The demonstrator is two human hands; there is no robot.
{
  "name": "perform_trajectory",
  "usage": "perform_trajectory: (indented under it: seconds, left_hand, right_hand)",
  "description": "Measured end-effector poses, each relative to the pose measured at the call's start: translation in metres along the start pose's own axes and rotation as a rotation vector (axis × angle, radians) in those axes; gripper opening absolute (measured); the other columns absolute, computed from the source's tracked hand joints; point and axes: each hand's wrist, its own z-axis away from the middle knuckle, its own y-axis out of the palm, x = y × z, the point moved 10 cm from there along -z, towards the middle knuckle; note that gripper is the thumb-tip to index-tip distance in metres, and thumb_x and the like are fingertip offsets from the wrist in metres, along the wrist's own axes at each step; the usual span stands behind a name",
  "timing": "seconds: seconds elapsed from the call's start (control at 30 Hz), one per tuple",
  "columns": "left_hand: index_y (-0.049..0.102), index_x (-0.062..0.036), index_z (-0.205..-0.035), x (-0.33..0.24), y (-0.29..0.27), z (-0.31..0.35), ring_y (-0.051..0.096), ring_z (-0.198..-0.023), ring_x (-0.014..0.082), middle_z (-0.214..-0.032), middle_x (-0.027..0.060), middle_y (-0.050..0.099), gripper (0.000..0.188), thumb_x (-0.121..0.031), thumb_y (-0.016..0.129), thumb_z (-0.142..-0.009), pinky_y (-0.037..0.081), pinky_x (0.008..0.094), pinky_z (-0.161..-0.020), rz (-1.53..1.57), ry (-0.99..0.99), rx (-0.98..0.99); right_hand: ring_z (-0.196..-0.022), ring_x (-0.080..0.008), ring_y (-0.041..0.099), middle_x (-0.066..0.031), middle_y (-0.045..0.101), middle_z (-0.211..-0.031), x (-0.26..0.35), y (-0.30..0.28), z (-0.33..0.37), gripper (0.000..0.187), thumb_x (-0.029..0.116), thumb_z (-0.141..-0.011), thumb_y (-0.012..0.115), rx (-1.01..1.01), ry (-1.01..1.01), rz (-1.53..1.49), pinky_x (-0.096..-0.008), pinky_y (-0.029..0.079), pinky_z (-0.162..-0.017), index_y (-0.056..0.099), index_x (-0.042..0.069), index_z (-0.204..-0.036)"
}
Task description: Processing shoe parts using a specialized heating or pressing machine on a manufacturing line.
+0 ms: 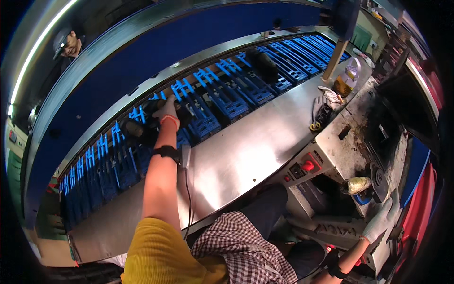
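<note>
My left arm stretches across the steel ledge to the conveyor of blue slatted racks (229, 106). In a pale glove with an orange cuff, my left hand (167, 112) is closed on a black shoe-like piece (153, 106), its fingers partly hidden. Close to it on the racks lies another black shoe (132, 128). A further dark shoe (263, 65) rests farther along the racks. On the right, my gloved right hand (379, 221) has its fingers stretched out and holds nothing I can see. It is beside a grimy machine, near a yellowish wrapped bundle (356, 185).
The steel ledge (246, 154) runs along the conveyor's near side. On its right end are gloves (329, 98) and a jug of amber liquid (346, 80). A red switch (308, 165) sits on the machine's front. Behind the blue panel stands another person (68, 45).
</note>
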Motion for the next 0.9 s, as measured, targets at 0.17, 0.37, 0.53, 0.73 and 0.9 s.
perform_trajectory:
  seconds: [0.17,0.37,0.53,0.73,0.9]
  left_hand:
    - [0.018,0.0009,-0.159,-0.008,0.044,-0.049,0.063,-0.117,0.0278,-0.131,0.0168,0.063,0.114,-0.038,0.085,-0.076,0.051,0.0412,-0.103,0.387,0.075,0.439]
    - [0.07,-0.0067,-0.12,0.0,0.021,0.094,0.068,-0.111,0.0294,-0.119,0.0124,0.071,0.04,-0.033,0.057,-0.092,0.055,0.0469,-0.098,0.569,-0.246,1.062]
    - [0.055,-0.0034,-0.142,-0.07,0.019,0.327,0.059,-0.13,0.0329,-0.141,0.0142,0.061,0.056,-0.032,0.057,-0.094,0.042,0.067,-0.112,0.592,-0.084,1.713]
    - [0.051,-0.0012,-0.145,-0.076,0.068,0.56,0.057,-0.131,0.0302,-0.144,0.0182,0.056,0.059,-0.032,0.06,-0.096,0.043,0.0451,-0.116,0.635,-0.298,2.034]
    - [0.028,0.0038,-0.158,-0.1,0.106,0.627,0.041,-0.147,0.0316,-0.156,0.0228,0.045,0.08,-0.044,0.059,-0.102,0.028,0.0423,-0.123,0.313,0.293,1.976]
  right_hand:
    - [-0.128,-0.0273,0.056,-0.0158,0.068,-0.131,0.027,-0.01,0.002,0.035,0.015,-0.104,0.053,-0.024,-0.013,0.208,-0.0415,0.033,-0.118,0.067,-0.004,-0.131]
    - [-0.122,-0.0231,0.06,-0.0137,0.065,-0.127,0.069,-0.019,-0.011,0.029,0.003,-0.101,0.053,-0.1,0.02,-0.327,-0.0345,0.042,-0.11,0.064,-0.004,-0.127]
    - [-0.116,-0.0274,0.063,-0.0174,0.063,-0.131,0.207,0.026,-0.033,0.047,0.014,-0.097,0.062,0.539,-0.155,-0.865,-0.0364,0.048,-0.105,0.058,0.0,-0.141]
    - [-0.152,-0.036,0.031,-0.03,0.026,-0.165,0.223,0.103,-0.03,0.099,0.045,-0.096,0.065,0.873,0.19,-0.967,-0.0364,0.028,-0.123,0.012,-0.005,-0.162]
    - [-0.083,-0.0216,0.073,-0.0122,0.074,-0.099,0.149,0.102,-0.084,0.044,0.036,-0.095,0.064,0.669,0.646,-1.463,-0.0343,0.06,-0.077,0.061,0.003,-0.123]
